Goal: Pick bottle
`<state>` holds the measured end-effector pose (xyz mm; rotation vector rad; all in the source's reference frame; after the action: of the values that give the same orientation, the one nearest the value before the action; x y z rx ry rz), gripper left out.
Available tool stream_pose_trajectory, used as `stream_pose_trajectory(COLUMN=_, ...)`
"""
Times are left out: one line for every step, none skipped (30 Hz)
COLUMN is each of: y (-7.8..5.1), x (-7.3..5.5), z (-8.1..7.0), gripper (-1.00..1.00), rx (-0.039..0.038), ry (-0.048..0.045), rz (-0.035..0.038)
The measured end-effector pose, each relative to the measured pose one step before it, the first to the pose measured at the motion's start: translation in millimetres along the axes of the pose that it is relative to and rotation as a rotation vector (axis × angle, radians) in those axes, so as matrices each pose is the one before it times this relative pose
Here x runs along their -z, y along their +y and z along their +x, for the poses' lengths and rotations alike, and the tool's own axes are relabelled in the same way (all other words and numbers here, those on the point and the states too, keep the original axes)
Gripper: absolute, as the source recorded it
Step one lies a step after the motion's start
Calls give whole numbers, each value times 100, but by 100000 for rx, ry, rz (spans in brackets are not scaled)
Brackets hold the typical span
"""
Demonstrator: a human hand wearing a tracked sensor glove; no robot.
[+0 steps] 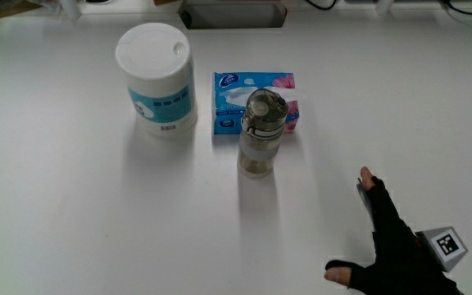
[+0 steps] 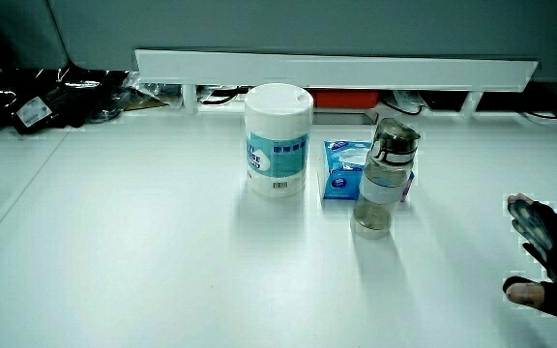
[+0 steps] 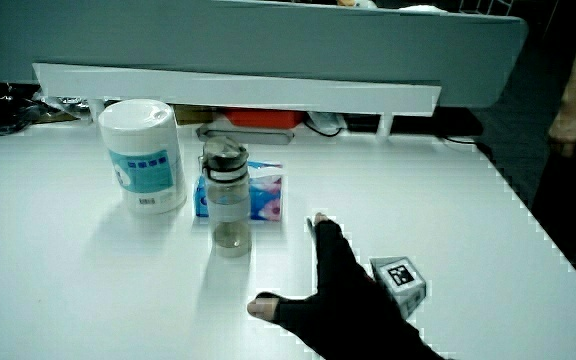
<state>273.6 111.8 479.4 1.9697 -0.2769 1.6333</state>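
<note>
A clear bottle (image 1: 261, 133) with a grey lid stands upright on the white table (image 1: 72, 213), touching the side of a blue tissue pack (image 1: 232, 102) that faces the person. It shows in both side views (image 2: 384, 180) (image 3: 228, 205). The gloved hand (image 1: 388, 246) lies low over the table, nearer to the person than the bottle and well apart from it. Its fingers are spread, thumb out, and hold nothing. A patterned cube (image 1: 447, 246) sits on its back. The hand also appears in both side views (image 2: 544, 256) (image 3: 343, 290).
A white wipes canister (image 1: 157, 78) with a blue label stands beside the tissue pack. A low white partition (image 2: 337, 70) runs along the table's edge farthest from the person, with cables and dark items (image 2: 56, 97) near it.
</note>
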Motion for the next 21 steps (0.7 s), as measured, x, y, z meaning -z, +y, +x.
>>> stream_pose_trajectory(y=174, x=-75, z=27, gripper=0, rx=879, ry=263, rz=-83)
stream_pose_trajectory(y=168, x=-4, z=-167, gripper=0, rx=1252, ry=896, rz=70)
stream_pose_trajectory(y=254, x=-12, z=-109, gripper=0, rx=-2201, ry=34, rz=-97)
stream_pose_trajectory(y=136, x=-106, z=285, gripper=0, rx=1261, ry=-1639, rz=-333)
stream_pose_trajectory(y=242, x=44, z=-208, gripper=0, rx=224, ry=506, rz=-166)
stream_pose_trajectory(y=242, x=-114, z=172, gripper=0, rx=-931, ry=-2111, rz=-442)
stream_pose_trajectory(y=216, x=-173, z=539, gripper=0, rx=1474, ry=-1763, rz=167)
stream_pose_trajectory(y=382, x=-94, z=238, gripper=0, rx=-739, ry=-1518, rz=-189)
stream_pose_trajectory(y=417, x=-25, z=50, gripper=0, rx=328, ry=-332, rz=-66)
stream_pose_trajectory(y=349, x=-27, z=131, gripper=0, rx=3624, ry=-834, rz=-101)
stream_pose_trajectory(y=480, x=12, z=43, gripper=0, rx=-1759, ry=148, rz=-494)
stream_pose_trajectory(y=404, x=-85, z=478, gripper=0, rx=1294, ry=-885, rz=-232)
stream_pose_trajectory(y=464, x=-25, z=98, gripper=0, rx=360, ry=320, rz=-185)
stream_pose_trajectory(y=484, x=-120, z=443, gripper=0, rx=792, ry=-168, rz=120)
stream_pose_trajectory(y=428, x=34, z=-200, gripper=0, rx=4801, ry=2227, rz=699)
stream_pose_trajectory(y=493, x=-35, z=184, gripper=0, rx=1826, ry=593, rz=-512)
stream_pose_trajectory(y=639, x=-316, z=1050, gripper=0, rx=857, ry=-4568, rz=-132)
stream_pose_trajectory(y=493, x=151, z=-850, gripper=0, rx=1465, ry=3108, rz=-225)
stream_pose_trajectory(y=424, x=271, z=-901, gripper=0, rx=-586, ry=4545, rz=-658)
stream_pose_trajectory(y=415, x=96, z=-156, gripper=0, rx=1302, ry=977, rz=-20)
stream_pose_trajectory(y=396, x=161, z=-295, gripper=0, rx=1517, ry=1440, rz=-134)
